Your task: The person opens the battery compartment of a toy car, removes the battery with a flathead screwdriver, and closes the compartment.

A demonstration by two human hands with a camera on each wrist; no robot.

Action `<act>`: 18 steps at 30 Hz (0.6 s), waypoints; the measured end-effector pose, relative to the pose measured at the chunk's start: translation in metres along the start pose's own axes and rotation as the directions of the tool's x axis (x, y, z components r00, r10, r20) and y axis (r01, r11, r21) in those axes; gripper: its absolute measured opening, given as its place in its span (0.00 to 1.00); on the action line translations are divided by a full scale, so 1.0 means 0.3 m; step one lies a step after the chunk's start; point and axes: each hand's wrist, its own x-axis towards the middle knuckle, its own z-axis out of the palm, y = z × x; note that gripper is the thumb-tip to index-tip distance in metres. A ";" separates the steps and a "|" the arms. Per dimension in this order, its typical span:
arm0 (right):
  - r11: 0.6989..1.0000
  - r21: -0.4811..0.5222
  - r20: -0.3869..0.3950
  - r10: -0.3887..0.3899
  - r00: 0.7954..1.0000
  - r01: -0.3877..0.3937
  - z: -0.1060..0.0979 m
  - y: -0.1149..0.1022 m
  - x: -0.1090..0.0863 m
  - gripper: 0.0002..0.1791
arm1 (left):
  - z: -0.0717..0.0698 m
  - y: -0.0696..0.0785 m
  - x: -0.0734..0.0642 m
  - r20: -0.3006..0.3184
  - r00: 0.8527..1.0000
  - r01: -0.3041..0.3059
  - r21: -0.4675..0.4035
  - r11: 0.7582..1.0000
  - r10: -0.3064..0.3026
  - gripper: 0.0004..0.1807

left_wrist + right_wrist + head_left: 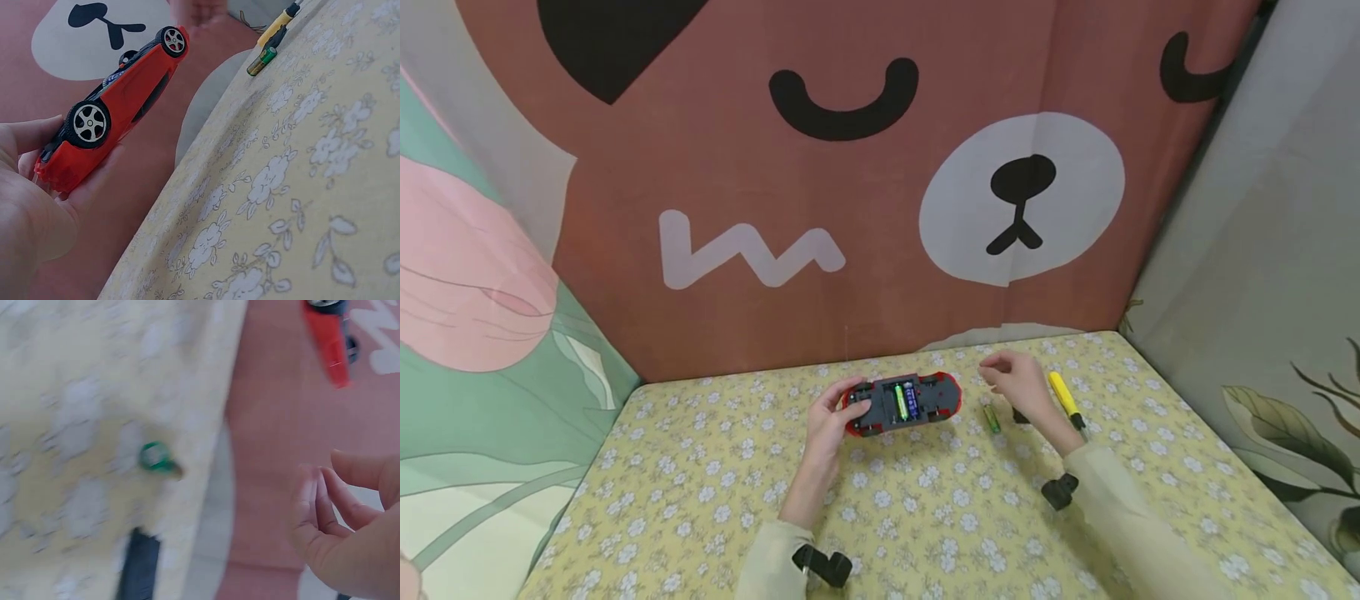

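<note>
My left hand grips one end of a red toy car, thumb across its grey underside. The car is held wheels up above the table, and its battery compartment faces up with a green battery and a blue battery inside. To the right of the car, my right hand hovers with fingers loosely bent and nothing between them. Another green battery lies on the tablecloth below that hand. Beside it is a small black piece, partly hidden by the right hand in the head view.
A yellow-handled screwdriver lies right of the right forearm. The floral tablecloth covers the table, whose back edge meets a brown curtain with a bear face. A grey curtain hangs along the right side.
</note>
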 end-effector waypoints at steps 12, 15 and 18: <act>0.990 0.094 -0.014 -0.105 0.994 0.106 0.004 -0.181 -0.021 0.09 | 0.021 0.023 0.017 0.020 1.000 0.004 -0.023 1.000 -0.003 0.22; 0.988 0.094 0.003 -0.126 0.992 0.125 0.021 -0.205 -0.030 0.09 | 0.017 0.021 0.011 0.018 1.000 0.004 -0.044 0.999 -0.003 0.23; 0.986 0.098 0.030 -0.140 0.990 0.136 0.044 -0.222 -0.038 0.08 | 0.011 0.020 -0.001 0.004 1.000 0.020 -0.043 0.999 -0.020 0.23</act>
